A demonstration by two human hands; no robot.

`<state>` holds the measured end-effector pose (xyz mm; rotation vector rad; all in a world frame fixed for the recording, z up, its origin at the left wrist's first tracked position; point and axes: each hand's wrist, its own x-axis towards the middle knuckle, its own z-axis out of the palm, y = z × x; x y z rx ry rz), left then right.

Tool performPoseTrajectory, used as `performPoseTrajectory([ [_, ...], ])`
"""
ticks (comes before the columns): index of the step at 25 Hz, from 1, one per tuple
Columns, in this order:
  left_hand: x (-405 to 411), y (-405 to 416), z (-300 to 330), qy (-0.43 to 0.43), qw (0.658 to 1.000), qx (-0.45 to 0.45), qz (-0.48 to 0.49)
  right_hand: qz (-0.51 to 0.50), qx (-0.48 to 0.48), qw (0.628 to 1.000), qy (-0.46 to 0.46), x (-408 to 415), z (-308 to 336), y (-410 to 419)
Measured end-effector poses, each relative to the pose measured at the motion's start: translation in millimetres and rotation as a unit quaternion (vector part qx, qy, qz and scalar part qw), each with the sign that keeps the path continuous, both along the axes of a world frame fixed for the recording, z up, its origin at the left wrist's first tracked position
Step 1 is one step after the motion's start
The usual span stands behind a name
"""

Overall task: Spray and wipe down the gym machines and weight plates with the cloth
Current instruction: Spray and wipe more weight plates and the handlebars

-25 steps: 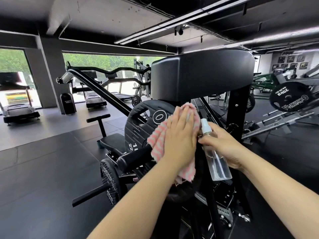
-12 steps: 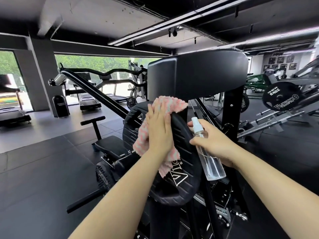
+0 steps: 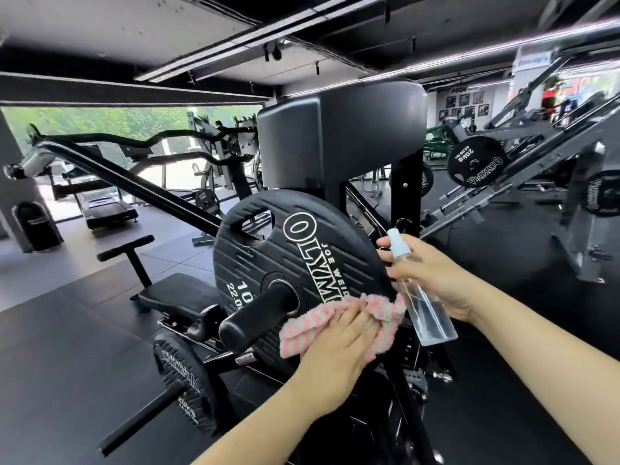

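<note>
A black weight plate [image 3: 268, 256] with white lettering hangs on a peg of the machine in front of me. My left hand [image 3: 339, 344] presses a pink-and-grey striped cloth [image 3: 302, 327] flat against the plate's lower right edge, fingers straight. To the right of the plate, my right hand [image 3: 432, 280] grips a clear spray bottle [image 3: 426, 313] with a white nozzle, held upright beside the plate's rim. A large black pad [image 3: 339, 139] of the machine rises just behind the plate.
A second plate [image 3: 181, 374] hangs low on the left, beside the machine's seat [image 3: 177, 293] and a long slanted bar [image 3: 134, 182]. Another loaded machine with a 20 kg plate [image 3: 476, 162] stands at the right. Treadmills [image 3: 107, 209] and a bin [image 3: 37, 226] are at the far left.
My left hand has swept the cloth from the plate's upper part down to its lower right edge. The lettering on the plate face is now uncovered. The bottle hand stays beside the plate.
</note>
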<state>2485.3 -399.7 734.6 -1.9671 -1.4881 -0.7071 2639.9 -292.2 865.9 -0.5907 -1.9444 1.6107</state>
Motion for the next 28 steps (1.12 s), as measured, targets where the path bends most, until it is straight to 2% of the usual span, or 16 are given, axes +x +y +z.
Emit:
performPoseTrajectory([
  [1,0,-7,11,-0.075,0.997,-0.010,-0.021,-0.011,0.000,1.000,0.003,1,-2,-2],
  [2,2,-12,29,-0.187,0.982,-0.009,-0.034,-0.024,0.003,1.000,0.009,0,-4,-4],
  [4,-6,-11,77,-0.348,0.933,0.092,0.003,-0.045,0.022,0.999,0.011,-5,-3,-11],
  [6,-28,0,126,-0.409,0.891,0.184,0.068,-0.060,0.050,0.997,0.001,-13,2,-17],
  [7,-38,7,148,-0.415,0.885,0.192,0.088,-0.067,0.061,0.996,-0.004,-16,4,-20],
  [9,-47,22,165,-0.371,0.909,0.156,0.106,-0.077,0.060,0.995,0.002,-20,7,-25],
  [12,-33,39,152,-0.259,0.950,0.134,0.112,-0.091,0.059,0.994,0.012,-22,7,-29],
  [16,-18,43,111,-0.196,0.964,0.166,0.071,-0.095,0.050,0.994,0.032,-25,5,-34],
  [19,-4,35,68,-0.155,0.980,0.121,0.019,-0.090,0.043,0.994,0.044,-23,4,-36],
  [21,-8,28,50,-0.097,0.990,0.094,0.040,-0.087,0.041,0.994,0.046,-23,2,-39],
  [23,-18,29,52,-0.018,0.988,0.108,0.109,-0.091,0.055,0.994,0.041,-23,0,-39],
  [24,-20,32,59,-0.006,0.983,0.120,0.137,-0.095,0.064,0.993,0.036,-23,-1,-39],
  [28,-22,38,86,-0.055,0.968,0.153,0.191,-0.121,0.086,0.988,0.042,-25,-5,-41],
])
